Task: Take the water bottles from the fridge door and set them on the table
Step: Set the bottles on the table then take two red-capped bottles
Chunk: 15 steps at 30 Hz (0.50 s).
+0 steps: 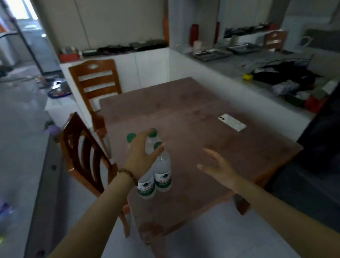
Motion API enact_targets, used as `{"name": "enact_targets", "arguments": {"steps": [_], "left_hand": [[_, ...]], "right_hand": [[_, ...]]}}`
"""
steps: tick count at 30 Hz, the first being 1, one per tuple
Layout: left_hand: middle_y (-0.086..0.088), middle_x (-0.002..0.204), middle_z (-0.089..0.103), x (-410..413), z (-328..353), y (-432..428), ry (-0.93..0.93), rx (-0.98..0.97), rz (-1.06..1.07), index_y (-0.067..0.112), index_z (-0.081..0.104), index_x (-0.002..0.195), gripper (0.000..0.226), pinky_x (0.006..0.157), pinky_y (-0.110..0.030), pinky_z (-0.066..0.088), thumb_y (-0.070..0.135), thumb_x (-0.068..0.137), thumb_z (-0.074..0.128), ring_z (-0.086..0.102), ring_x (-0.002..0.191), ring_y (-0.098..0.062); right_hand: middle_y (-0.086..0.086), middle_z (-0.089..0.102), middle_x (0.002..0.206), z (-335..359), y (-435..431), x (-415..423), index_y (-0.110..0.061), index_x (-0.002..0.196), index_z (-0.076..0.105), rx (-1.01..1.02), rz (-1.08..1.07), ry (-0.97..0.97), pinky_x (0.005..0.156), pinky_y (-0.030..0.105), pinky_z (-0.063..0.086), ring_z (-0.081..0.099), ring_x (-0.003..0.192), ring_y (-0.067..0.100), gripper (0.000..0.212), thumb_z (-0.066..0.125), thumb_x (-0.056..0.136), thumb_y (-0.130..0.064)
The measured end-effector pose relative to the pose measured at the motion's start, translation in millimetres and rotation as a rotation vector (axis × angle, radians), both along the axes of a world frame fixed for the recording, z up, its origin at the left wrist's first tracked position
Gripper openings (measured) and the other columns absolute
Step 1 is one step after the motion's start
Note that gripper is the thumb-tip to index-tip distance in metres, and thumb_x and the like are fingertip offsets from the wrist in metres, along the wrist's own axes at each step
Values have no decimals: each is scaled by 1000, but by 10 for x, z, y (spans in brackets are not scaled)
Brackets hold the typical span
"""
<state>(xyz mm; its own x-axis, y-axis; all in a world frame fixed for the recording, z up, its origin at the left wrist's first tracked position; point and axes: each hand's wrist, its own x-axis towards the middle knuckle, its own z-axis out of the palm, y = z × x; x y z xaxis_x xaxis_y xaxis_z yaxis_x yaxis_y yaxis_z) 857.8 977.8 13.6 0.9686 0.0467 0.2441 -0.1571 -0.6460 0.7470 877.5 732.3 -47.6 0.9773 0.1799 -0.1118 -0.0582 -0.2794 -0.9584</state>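
Three clear water bottles with green caps and green-red labels stand upright close together on the brown table (185, 107), near its left front edge. The nearest bottle (162, 176) and its neighbour (146, 187) show their labels. Of the third bottle only the green cap (131, 137) shows behind my hand. My left hand (138, 155), with a bead bracelet on the wrist, reaches over the bottle tops, its fingers curled around the necks and caps. My right hand (215, 164) hovers over the table to the right of the bottles, fingers apart and holding nothing.
A white phone (232, 122) lies on the table's right side. Two wooden chairs stand at the table's left: one near (80, 151), one farther back (97, 81). A grey counter (231, 68) with trays and clutter runs along the right. A dark appliance (330, 135) stands at the right edge.
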Motion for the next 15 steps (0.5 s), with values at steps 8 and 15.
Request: {"name": "enact_targets", "arguments": {"steps": [8, 15], "left_hand": [[-4, 148, 36, -798, 235, -830, -17, 252, -526, 17, 30, 143, 71, 113, -34, 25, 52, 85, 53, 29, 137, -23], [2, 152, 28, -2164, 739, -2206, -94, 319, -1005, 21, 32, 142, 67, 113, -32, 21, 60, 87, 39, 22, 140, -17]], "right_hand": [[0, 36, 147, 504, -574, -1989, -16, 140, 38, -355, -444, -188, 112, 23, 20, 28, 138, 13, 63, 67, 85, -27], [-12, 16, 156, 1272, -1209, -4342, -32, 144, 28, -646, -835, -193, 119, 37, 13, 1, 147, 11, 68, 60, 86, -44]]}}
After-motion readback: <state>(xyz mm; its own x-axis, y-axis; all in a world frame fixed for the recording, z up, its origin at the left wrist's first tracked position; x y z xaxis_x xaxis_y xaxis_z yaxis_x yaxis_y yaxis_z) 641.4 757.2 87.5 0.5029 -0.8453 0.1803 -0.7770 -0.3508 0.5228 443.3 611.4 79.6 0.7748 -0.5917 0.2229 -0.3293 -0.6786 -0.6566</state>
